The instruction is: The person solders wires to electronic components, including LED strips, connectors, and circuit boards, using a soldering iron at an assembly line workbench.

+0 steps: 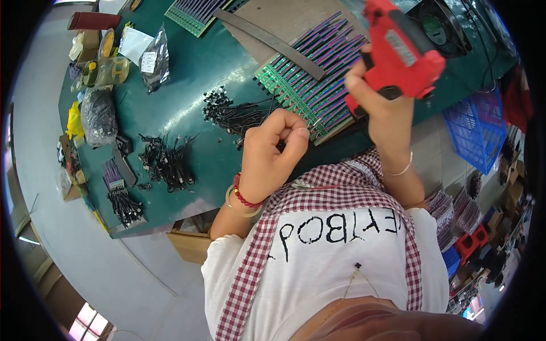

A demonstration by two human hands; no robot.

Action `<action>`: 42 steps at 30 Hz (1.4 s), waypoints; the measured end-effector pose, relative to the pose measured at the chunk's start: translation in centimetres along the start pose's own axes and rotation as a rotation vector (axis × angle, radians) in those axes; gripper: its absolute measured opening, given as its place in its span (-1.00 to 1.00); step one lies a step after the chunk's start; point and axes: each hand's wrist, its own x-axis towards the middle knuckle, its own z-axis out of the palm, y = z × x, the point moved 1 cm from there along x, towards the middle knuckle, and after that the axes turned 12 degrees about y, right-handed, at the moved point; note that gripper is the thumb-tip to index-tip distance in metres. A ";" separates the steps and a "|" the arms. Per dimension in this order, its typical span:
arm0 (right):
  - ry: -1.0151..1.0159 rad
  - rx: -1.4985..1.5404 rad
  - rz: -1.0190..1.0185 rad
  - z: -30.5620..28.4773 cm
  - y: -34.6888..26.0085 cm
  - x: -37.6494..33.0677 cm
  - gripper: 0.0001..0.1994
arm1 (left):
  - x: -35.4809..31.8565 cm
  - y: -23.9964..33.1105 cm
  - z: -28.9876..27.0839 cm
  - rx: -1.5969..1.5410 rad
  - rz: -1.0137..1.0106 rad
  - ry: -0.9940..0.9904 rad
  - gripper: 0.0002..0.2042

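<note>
My right hand (382, 111) is wrapped round the handle of a red and black gun-shaped power tool (392, 51), held up over the right part of the bench. Its working tip cannot be made out. My left hand (273, 142) is closed, thumb and forefinger pressed together at the near edge of a green circuit board panel (293, 94); whatever they pinch is hidden. Rows of purple wires (333, 57) run across that panel, and a flat grey metal bar (278, 45) lies over them. Beside my left hand spreads a bundle of black cables (239, 111) with small connector ends.
On the green bench (187, 74) lie a tangle of black cables (168, 162), a wired connector bunch (122, 199) and plastic bags (155, 59). A second wired panel (193, 14) sits at the back. A black fan (438, 28) stands far right; a blue crate (476, 133) is below.
</note>
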 end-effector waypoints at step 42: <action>-0.221 0.175 0.281 -0.2 1.0 -2.5 -0.88 | 1.0 0.2 2.4 0.239 0.579 0.262 -0.84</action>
